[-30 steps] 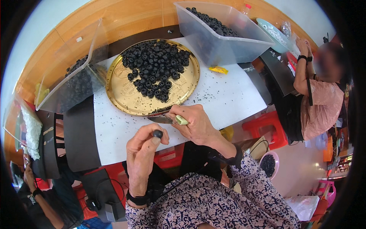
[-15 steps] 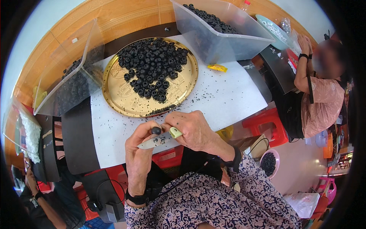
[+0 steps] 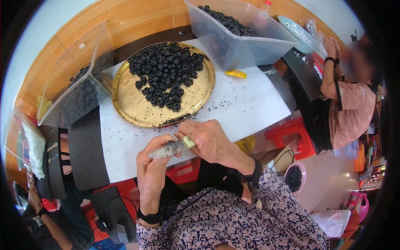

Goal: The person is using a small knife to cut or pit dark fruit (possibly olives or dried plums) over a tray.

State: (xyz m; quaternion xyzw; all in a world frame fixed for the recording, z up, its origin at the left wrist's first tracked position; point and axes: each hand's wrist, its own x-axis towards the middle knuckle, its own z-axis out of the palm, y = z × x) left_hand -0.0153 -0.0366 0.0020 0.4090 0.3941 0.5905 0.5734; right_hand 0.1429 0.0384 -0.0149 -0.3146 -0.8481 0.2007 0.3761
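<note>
Text: you can read none | yellow packet beyond your right hand: any print is too small

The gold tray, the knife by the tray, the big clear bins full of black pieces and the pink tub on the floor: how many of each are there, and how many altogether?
Gold tray: 1
Knife: 1
Clear bins of black pieces: 2
Pink tub: 1
Total: 5
</note>
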